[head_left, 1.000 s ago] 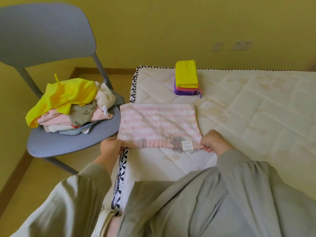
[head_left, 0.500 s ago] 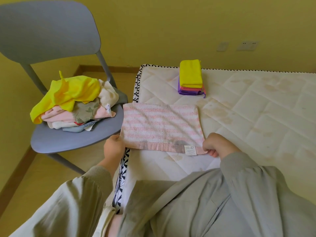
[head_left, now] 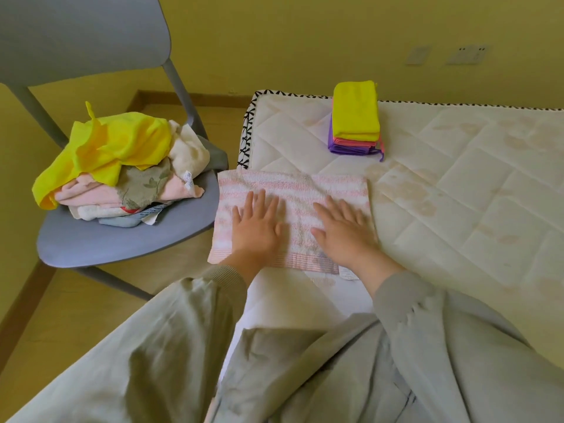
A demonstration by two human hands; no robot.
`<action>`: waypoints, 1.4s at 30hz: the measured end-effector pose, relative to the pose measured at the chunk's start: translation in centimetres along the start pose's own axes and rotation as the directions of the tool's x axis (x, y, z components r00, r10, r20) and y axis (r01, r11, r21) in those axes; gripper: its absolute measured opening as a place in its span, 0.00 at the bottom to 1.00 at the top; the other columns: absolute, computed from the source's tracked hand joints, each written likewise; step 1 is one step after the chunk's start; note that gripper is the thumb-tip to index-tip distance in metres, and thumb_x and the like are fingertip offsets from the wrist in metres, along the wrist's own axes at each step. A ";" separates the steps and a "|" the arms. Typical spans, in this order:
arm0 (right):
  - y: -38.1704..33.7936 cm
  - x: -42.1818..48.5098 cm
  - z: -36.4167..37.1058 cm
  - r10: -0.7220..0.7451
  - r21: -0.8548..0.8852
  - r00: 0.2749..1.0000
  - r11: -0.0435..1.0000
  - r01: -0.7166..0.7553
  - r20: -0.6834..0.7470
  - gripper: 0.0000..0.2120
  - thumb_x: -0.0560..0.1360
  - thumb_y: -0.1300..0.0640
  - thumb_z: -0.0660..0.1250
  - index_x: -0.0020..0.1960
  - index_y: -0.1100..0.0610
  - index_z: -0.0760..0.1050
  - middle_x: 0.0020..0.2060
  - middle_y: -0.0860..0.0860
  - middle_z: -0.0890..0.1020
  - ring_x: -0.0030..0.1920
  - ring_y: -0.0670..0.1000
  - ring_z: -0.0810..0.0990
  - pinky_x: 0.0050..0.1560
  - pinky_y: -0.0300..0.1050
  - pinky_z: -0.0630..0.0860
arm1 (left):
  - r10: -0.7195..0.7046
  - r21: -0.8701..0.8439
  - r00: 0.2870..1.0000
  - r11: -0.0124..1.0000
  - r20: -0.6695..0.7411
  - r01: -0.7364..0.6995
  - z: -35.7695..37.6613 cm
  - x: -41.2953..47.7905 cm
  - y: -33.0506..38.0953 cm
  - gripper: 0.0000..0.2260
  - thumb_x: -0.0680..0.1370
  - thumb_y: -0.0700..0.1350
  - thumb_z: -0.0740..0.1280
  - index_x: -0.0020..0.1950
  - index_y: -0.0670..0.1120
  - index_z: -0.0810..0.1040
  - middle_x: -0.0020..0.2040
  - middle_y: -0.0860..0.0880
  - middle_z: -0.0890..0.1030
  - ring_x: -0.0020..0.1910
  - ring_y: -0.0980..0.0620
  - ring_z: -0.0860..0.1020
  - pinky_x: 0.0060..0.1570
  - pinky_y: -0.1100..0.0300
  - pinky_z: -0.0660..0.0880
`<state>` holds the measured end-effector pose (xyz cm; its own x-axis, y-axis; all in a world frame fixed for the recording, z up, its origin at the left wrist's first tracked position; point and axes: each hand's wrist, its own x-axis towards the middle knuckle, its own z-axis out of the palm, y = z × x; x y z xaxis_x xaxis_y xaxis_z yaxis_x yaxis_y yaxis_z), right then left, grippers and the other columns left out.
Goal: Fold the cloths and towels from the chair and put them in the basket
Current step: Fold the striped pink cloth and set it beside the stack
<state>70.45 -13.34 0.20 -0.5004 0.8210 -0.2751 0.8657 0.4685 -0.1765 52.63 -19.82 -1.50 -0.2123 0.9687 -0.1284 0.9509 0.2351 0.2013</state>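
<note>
Head view: the pink striped terry towel (head_left: 293, 190), a soft rectangle, lies on the quilted mattress (head_left: 457, 193) near its corner. The left hand (head_left: 256, 227) and the right hand (head_left: 345, 230) press flat on it, fingers straight, grasping nothing. Crumpled cloths (head_left: 122, 166) pile on the grey plastic chair (head_left: 122, 239). Folded microfiber cloths (head_left: 355, 117) make a neat stack behind the towel.
</note>
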 end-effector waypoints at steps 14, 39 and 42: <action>6.0 5.9 0.9 0.470 0.087 0.869 0.882 -0.462 -0.155 0.28 0.81 0.47 0.46 0.78 0.52 0.42 0.77 0.53 0.41 0.77 0.54 0.39 0.73 0.63 0.40 | 0.047 0.053 0.996 0.998 -0.082 -0.043 3.6 1.4 -0.4 0.29 0.78 0.58 0.42 0.79 0.53 0.45 0.79 0.48 0.44 0.77 0.46 0.40 0.74 0.44 0.40; 6.3 6.0 -0.1 0.705 0.666 0.706 0.560 -0.494 -0.069 0.10 0.74 0.55 0.61 0.46 0.62 0.73 0.36 0.53 0.75 0.34 0.55 0.73 0.28 0.41 0.62 | 0.033 0.062 0.996 0.998 -0.081 -0.028 3.7 1.5 -0.4 0.30 0.77 0.59 0.39 0.79 0.53 0.47 0.79 0.47 0.47 0.77 0.46 0.42 0.74 0.44 0.42; 6.2 5.1 -0.1 0.675 0.618 0.734 0.609 -0.497 -0.076 0.12 0.75 0.59 0.60 0.34 0.59 0.66 0.29 0.50 0.69 0.32 0.54 0.70 0.27 0.41 0.61 | 0.035 0.061 0.996 0.998 -0.079 -0.030 3.6 1.5 -0.3 0.30 0.77 0.59 0.39 0.79 0.53 0.47 0.79 0.48 0.46 0.77 0.46 0.42 0.74 0.44 0.42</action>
<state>73.30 -6.23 -2.20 0.2187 0.9434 -0.2495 0.7659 -0.3244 -0.5551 52.88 -18.73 -5.26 -0.1965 0.9795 -0.0437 0.9687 0.2008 0.1457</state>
